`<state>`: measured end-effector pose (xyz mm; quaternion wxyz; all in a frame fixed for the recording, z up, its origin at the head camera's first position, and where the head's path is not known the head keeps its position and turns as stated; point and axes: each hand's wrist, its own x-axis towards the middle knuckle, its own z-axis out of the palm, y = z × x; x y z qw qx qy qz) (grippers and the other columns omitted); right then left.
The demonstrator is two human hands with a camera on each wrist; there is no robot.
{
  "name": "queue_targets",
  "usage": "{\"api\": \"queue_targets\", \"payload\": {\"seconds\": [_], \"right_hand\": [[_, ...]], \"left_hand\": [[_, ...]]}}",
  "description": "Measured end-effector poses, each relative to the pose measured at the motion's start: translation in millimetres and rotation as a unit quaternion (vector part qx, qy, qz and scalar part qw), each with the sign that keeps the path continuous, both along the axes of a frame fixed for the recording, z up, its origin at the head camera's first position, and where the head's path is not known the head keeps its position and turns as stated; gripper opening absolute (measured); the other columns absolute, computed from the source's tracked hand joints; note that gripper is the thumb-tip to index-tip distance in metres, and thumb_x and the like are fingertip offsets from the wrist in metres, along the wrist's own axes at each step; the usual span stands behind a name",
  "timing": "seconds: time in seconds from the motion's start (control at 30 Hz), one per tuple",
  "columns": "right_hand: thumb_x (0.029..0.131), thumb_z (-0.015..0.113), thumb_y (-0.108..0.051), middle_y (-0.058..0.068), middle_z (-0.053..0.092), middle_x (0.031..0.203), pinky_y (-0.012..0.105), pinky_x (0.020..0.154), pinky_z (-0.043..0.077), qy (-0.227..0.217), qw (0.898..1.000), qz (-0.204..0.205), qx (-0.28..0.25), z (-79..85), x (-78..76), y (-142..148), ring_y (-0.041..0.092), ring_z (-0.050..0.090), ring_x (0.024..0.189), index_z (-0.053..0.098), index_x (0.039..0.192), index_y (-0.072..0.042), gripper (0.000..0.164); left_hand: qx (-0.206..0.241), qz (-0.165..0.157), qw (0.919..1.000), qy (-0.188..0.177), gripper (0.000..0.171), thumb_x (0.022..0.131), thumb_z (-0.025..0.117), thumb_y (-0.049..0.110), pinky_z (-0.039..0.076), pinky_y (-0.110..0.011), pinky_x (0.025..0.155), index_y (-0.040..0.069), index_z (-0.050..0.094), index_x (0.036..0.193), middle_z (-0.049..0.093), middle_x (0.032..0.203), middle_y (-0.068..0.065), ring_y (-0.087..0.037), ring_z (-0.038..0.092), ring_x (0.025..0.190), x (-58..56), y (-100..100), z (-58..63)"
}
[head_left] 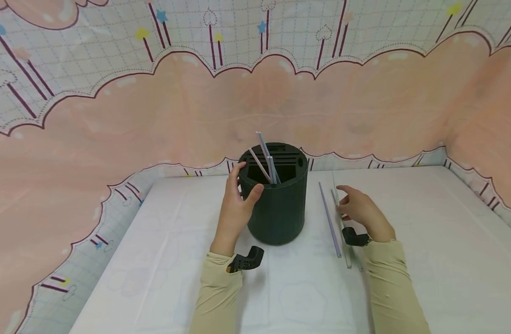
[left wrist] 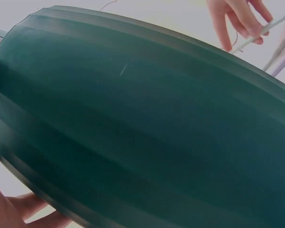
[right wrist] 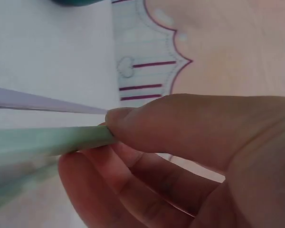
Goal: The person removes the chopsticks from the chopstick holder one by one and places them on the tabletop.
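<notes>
A dark green, round pen holder (head_left: 276, 208) stands upright, its top divided by slots and a wide opening. Several thin pale sticks (head_left: 263, 148) lean out of that opening. My left hand (head_left: 237, 204) grips the holder at its upper left, thumb at the front rim and fingers round the side. In the left wrist view the holder's wall (left wrist: 142, 114) fills most of the picture. To the right of it, my right hand (head_left: 361, 208) pinches a thin pale green stick (right wrist: 52, 140) between thumb and fingers. A purple stick (head_left: 330, 220) lies beside it on the table.
The white table (head_left: 167, 278) carries the holder and the loose sticks. Behind it hangs a peach and white patterned cloth (head_left: 364, 111), close to the table's far edge. Each wrist bears a black camera mount, the left mount (head_left: 249, 260) near the holder's base.
</notes>
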<state>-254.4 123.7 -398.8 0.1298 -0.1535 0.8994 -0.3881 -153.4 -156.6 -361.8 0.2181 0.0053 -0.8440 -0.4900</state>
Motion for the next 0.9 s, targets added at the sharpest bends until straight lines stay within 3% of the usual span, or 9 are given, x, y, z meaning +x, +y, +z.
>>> {"api": "queue_targets", "payload": {"seconds": [0.23, 0.37, 0.53, 0.67, 0.8, 0.9], "right_hand": [[0.079, 0.058, 0.001, 0.012, 0.054, 0.081, 0.028, 0.054, 0.046, -0.032, 0.999, 0.014, 0.015, -17.5, -1.8, -5.4, 0.015, 0.054, 0.054, 0.026, 0.135, 0.006, 0.064], [0.076, 0.057, 0.002, 0.008, 0.054, 0.074, 0.027, 0.054, 0.042, -0.014, 0.999, 0.015, 0.044, -24.5, -1.9, -7.2, 0.014, 0.051, 0.049, 0.035, 0.13, 0.006, 0.059], [0.074, 0.053, 0.004, 0.009, 0.052, 0.078, 0.027, 0.053, 0.042, -0.007, 0.999, 0.007, 0.053, -26.4, -1.1, -11.2, 0.014, 0.052, 0.051, 0.047, 0.121, 0.006, 0.047], [0.078, 0.052, 0.002, 0.011, 0.053, 0.08, 0.028, 0.054, 0.042, -0.017, 0.998, -0.003, 0.06, -25.9, -0.5, -12.3, 0.015, 0.053, 0.053, 0.047, 0.122, 0.003, 0.045], [0.087, 0.049, -0.007, 0.015, 0.055, 0.09, 0.029, 0.055, 0.044, 0.014, 0.999, -0.013, 0.033, -20.6, 1.8, -11.0, 0.017, 0.054, 0.055, 0.044, 0.125, 0.001, 0.039], [0.091, 0.047, -0.014, 0.018, 0.055, 0.099, 0.031, 0.054, 0.048, 0.065, 0.997, -0.028, -0.017, -12.8, 4.2, -13.0, 0.017, 0.056, 0.058, 0.046, 0.125, -0.002, 0.036]], "left_hand": [[0.001, -0.003, 1.0, 0.002, 0.066, 0.079, 0.048, 0.063, 0.03, -0.05, 0.096, 0.042, 0.021, 0.135, 0.016, 0.145, 0.005, -0.029, 0.028, 0.127, 1.4, -0.8, 0.7], [0.002, -0.003, 1.0, 0.0, 0.065, 0.079, 0.048, 0.063, 0.03, -0.05, 0.096, 0.043, 0.021, 0.135, 0.017, 0.145, 0.005, -0.028, 0.028, 0.126, 2.3, -1.4, 0.6], [0.002, -0.004, 1.0, 0.0, 0.064, 0.079, 0.048, 0.063, 0.03, -0.051, 0.096, 0.045, 0.02, 0.134, 0.016, 0.145, 0.006, -0.028, 0.028, 0.127, 2.2, -2.1, 0.5], [0.0, -0.004, 1.0, -0.001, 0.065, 0.079, 0.048, 0.064, 0.03, -0.05, 0.096, 0.045, 0.02, 0.134, 0.016, 0.145, 0.007, -0.028, 0.028, 0.127, 2.8, -2.3, 0.3], [-0.003, -0.005, 1.0, 0.001, 0.065, 0.079, 0.048, 0.063, 0.03, -0.051, 0.095, 0.043, 0.021, 0.135, 0.017, 0.145, 0.005, -0.029, 0.028, 0.126, 3.3, -2.5, -0.8], [-0.003, -0.006, 1.0, 0.002, 0.065, 0.079, 0.049, 0.062, 0.03, -0.052, 0.095, 0.042, 0.021, 0.135, 0.018, 0.145, 0.004, -0.029, 0.028, 0.126, 3.7, -2.5, -1.4]]}}
